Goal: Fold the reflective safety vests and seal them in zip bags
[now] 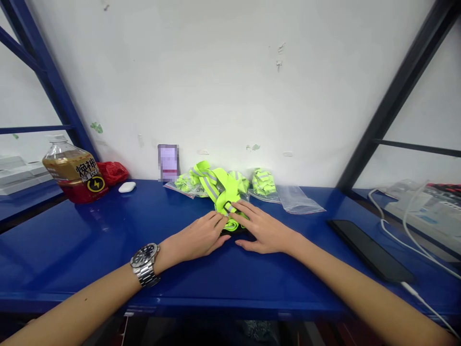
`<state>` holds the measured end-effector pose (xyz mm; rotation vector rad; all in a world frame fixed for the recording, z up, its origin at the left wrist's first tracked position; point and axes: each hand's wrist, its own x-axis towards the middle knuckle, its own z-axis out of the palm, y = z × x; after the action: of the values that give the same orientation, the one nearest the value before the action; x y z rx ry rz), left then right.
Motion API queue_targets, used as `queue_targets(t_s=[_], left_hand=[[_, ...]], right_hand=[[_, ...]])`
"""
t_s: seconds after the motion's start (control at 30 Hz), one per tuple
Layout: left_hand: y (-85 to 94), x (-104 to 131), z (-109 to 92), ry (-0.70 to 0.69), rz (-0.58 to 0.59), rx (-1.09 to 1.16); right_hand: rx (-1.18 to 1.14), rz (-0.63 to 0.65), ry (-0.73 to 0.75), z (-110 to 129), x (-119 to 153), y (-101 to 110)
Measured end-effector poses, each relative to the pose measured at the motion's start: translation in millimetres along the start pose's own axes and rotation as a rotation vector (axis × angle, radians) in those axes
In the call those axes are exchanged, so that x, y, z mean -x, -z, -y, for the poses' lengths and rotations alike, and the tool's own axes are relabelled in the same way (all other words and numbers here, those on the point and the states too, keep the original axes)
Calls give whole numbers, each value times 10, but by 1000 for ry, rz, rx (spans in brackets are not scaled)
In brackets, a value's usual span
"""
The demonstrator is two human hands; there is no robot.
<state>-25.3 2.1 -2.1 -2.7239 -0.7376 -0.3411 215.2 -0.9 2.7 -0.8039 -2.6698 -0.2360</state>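
A bundle of neon-yellow reflective straps with grey stripes and a dark buckle lies on the blue table, its near end partly folded. My left hand, wearing a metal watch, has its fingers bent together on the left edge of the near folds, gripping the strap there. From the other side my right hand rests its stretched fingers on the strap beside the buckle, thumb apart. Something dark shows under the folds, but I cannot make it out. Behind, a folded reflective strap bundle sits near the wall on a clear plastic bag.
An empty-looking zip bag lies right of the straps. A phone leans on the wall; a charging phone lies right. Left are a large drink bottle, red plastic bag and white earbud case. Metal posts flank the table.
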Motion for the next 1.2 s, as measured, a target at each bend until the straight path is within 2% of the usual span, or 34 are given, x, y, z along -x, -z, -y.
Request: queue_targets(t_s=[0.27, 0.47, 0.57, 0.7, 0.87, 1.07, 1.2], left_hand=[[2, -4, 1, 19, -48, 93], [-80, -47, 67, 62, -55, 207], [-118, -65, 108, 129, -66, 327], [-126, -79, 111, 227, -99, 380], [-106, -118, 71, 323, -108, 386], [-16, -186, 59, 497, -19, 688], [22, -225, 96, 556, -29, 774]], right_hand=[[-231, -33, -102, -72, 0, -195], [-326, -29, -181, 30, -29, -108], [-246, -42, -243, 116, -60, -66], [-129, -84, -379, 188, -86, -128], [-318, -130, -432, 177, -107, -187], [-572, -241, -574, 187, -173, -116], [-648, -267, -648, 194, -185, -120]])
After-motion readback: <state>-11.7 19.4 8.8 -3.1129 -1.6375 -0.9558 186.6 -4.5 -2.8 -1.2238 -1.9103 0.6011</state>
